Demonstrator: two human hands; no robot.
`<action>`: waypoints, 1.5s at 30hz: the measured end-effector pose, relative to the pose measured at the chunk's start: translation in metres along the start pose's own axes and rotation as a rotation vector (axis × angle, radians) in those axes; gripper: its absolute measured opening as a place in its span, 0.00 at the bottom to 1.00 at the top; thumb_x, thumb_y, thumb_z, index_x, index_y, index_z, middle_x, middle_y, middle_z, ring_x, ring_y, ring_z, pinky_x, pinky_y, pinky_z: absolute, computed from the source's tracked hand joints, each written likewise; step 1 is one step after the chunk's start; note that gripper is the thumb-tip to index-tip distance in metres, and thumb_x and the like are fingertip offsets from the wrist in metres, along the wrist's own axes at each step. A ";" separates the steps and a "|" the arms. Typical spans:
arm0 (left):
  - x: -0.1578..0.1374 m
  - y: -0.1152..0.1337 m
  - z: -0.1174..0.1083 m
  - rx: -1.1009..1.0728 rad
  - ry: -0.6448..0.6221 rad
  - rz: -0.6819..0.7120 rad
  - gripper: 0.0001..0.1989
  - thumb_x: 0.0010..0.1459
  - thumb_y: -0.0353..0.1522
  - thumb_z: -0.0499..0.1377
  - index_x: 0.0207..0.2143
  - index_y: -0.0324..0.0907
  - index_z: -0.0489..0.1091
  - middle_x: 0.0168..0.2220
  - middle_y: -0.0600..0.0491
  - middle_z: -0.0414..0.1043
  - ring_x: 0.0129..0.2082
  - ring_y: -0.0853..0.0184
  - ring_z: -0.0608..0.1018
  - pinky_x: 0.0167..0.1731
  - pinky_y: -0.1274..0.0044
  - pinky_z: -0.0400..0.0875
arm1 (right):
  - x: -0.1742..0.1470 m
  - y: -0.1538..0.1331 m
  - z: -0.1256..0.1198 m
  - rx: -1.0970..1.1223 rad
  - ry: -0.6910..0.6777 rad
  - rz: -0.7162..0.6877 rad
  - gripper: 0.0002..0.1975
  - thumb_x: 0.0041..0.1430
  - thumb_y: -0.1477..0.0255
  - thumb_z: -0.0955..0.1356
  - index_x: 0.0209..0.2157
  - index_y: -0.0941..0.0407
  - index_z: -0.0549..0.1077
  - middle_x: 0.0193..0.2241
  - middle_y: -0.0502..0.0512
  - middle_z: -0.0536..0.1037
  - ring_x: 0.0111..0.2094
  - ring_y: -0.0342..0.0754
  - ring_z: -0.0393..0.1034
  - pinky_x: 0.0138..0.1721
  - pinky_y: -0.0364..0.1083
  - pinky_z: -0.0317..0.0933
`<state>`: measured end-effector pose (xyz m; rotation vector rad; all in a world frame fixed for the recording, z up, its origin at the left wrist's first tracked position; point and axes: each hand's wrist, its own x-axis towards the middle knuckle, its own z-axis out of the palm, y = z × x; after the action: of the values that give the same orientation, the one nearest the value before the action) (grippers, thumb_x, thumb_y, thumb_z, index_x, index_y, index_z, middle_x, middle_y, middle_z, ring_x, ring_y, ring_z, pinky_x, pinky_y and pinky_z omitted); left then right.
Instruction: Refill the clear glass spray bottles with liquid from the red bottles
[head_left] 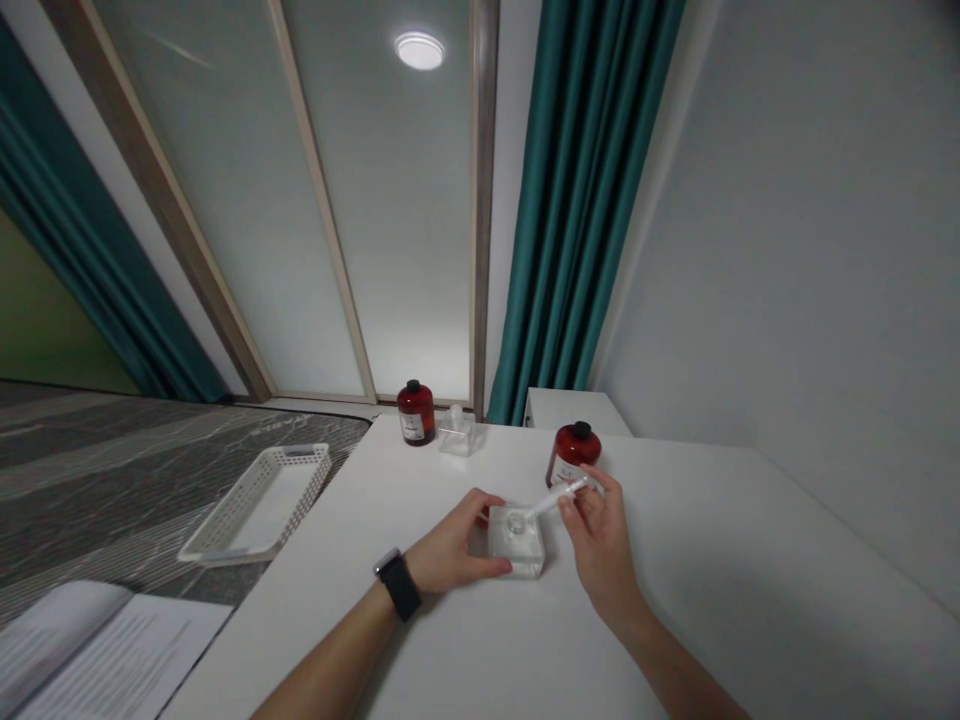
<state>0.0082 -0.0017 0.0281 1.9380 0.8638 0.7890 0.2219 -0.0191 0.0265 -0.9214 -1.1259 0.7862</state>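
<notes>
My left hand [454,552] is wrapped round the side of a square clear glass bottle [517,548] standing upright on the white table [480,655]. A round opening shows in the top of this bottle. Between the thumb and fingers of my right hand [604,548] is a slim translucent tube, perhaps a dropper [553,496]. It slants down to the left, its lower end close to the bottle's opening; whether it touches the rim I cannot tell. Just behind my right fingers stands a dark red bottle [576,445] with a black cap and a white label, partly hidden.
At the table's far edge stand another dark red bottle [416,412] and a clear glass bottle with a rounded stopper [457,436]. Left of the table are a white perforated basket [201,542] and an open book [124,650]. A white cabinet [574,408] stands behind.
</notes>
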 end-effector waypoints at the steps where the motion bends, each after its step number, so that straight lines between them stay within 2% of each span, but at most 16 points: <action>1: 0.000 -0.001 0.000 0.002 0.001 0.000 0.29 0.48 0.31 0.70 0.51 0.41 0.65 0.49 0.46 0.68 0.49 0.56 0.72 0.51 0.64 0.68 | 0.000 0.000 0.000 -0.003 0.001 0.002 0.23 0.59 0.61 0.70 0.52 0.51 0.61 0.35 0.52 0.76 0.36 0.48 0.73 0.40 0.49 0.68; 8: 0.000 -0.002 0.000 0.006 0.005 -0.002 0.29 0.48 0.31 0.70 0.52 0.41 0.65 0.50 0.47 0.68 0.49 0.56 0.72 0.51 0.64 0.68 | -0.001 -0.001 0.001 -0.016 0.005 -0.023 0.23 0.59 0.60 0.70 0.52 0.51 0.61 0.35 0.52 0.75 0.36 0.49 0.73 0.39 0.49 0.68; 14: 0.000 -0.001 0.001 0.011 0.011 -0.005 0.29 0.47 0.31 0.70 0.51 0.42 0.65 0.49 0.47 0.68 0.49 0.57 0.72 0.51 0.65 0.68 | -0.003 0.002 0.001 -0.052 -0.009 -0.042 0.23 0.60 0.61 0.70 0.53 0.51 0.61 0.40 0.55 0.74 0.42 0.50 0.72 0.46 0.52 0.67; 22: 0.000 -0.002 0.001 0.009 0.012 0.000 0.29 0.47 0.31 0.70 0.51 0.41 0.64 0.49 0.46 0.68 0.49 0.57 0.72 0.51 0.65 0.68 | -0.001 0.003 -0.001 -0.052 0.004 -0.028 0.22 0.61 0.61 0.69 0.53 0.51 0.61 0.36 0.52 0.75 0.36 0.48 0.72 0.40 0.49 0.68; 45: 0.001 0.001 0.000 0.015 -0.004 0.002 0.28 0.48 0.30 0.69 0.51 0.41 0.65 0.49 0.46 0.68 0.49 0.56 0.72 0.50 0.65 0.68 | 0.000 0.003 -0.003 -0.014 0.017 0.001 0.24 0.59 0.61 0.70 0.53 0.51 0.60 0.37 0.53 0.75 0.37 0.48 0.72 0.39 0.48 0.67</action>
<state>0.0091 -0.0015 0.0288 1.9536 0.8680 0.7812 0.2243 -0.0184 0.0234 -0.9387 -1.1175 0.7716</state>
